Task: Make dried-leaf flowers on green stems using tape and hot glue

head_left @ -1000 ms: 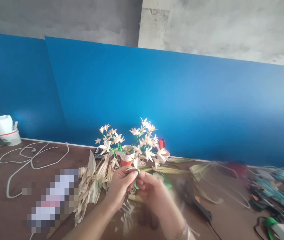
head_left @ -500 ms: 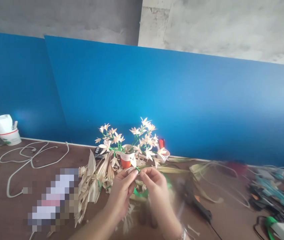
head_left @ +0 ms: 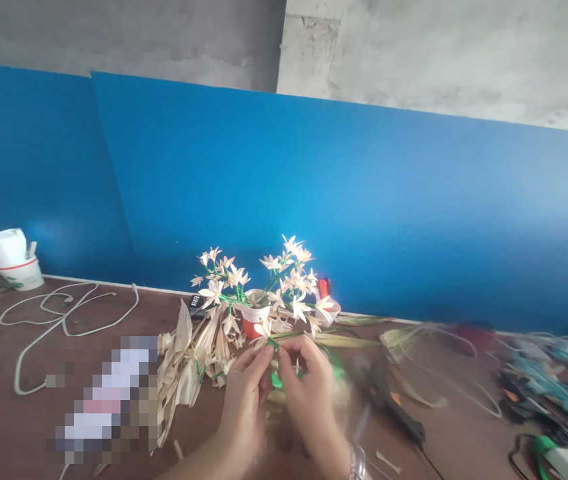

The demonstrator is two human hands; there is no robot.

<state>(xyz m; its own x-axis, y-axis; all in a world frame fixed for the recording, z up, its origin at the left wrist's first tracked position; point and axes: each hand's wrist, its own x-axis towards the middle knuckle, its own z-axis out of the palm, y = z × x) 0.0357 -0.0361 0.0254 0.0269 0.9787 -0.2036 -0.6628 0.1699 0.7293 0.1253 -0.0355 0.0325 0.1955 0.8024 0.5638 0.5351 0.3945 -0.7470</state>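
Note:
Pinched between the thumb and fingers of my left hand [head_left: 250, 377] is a pale husk flower [head_left: 263, 329] with a green base. My right hand [head_left: 309, 377] is closed at the flower's green tape [head_left: 273, 343], thumb and forefinger together close beside the left fingertips. Just beyond both hands stands an orange and white paper cup [head_left: 254, 320] holding green-stemmed husk flowers [head_left: 294, 277]. Part of a green tape roll [head_left: 337, 363] shows behind my right hand; the hands hide the rest.
Dried corn husks [head_left: 184, 373] lie left of my hands. A black glue gun [head_left: 394, 407] lies to the right, its cord running toward me. White cables [head_left: 39, 333] and a white tub [head_left: 21, 273] are at the left. A blue panel [head_left: 314, 180] borders the table's back.
Both hands have come slightly lower and turned a little. The flower now shows more clearly above the left fingertips, while the green tape stays between the hands.

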